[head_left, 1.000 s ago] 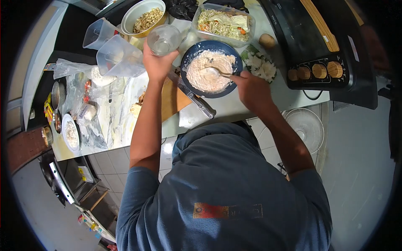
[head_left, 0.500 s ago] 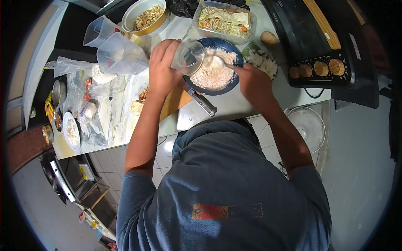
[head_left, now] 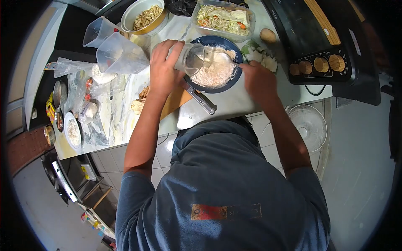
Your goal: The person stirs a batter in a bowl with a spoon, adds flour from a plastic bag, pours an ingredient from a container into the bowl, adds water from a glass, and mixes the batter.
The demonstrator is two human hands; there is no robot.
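Observation:
A dark blue bowl [head_left: 218,90] stands on the counter, holding a pale floury mixture [head_left: 211,75] with a wet patch in it. My left hand [head_left: 164,67] is wrapped round a clear drinking glass [head_left: 191,58], tipped with its mouth over the bowl's left side. Whether liquid is running out of it is hard to make out. My right hand [head_left: 257,79], at the bowl's right edge, grips a spoon [head_left: 226,60] whose head rests in the mixture. Its handle is mostly hidden by my fingers.
A knife [head_left: 203,101] lies on a cutting board [head_left: 175,99] near the front edge. Behind the bowl is a plastic container of shredded vegetables [head_left: 224,21]. Clear jugs [head_left: 121,54] stand left; a black stove [head_left: 322,62] is right.
The glass has tipped further over the bowl. My right hand has shifted slightly right, and the spoon has moved a little right within the mixture, where the wet patch looks larger.

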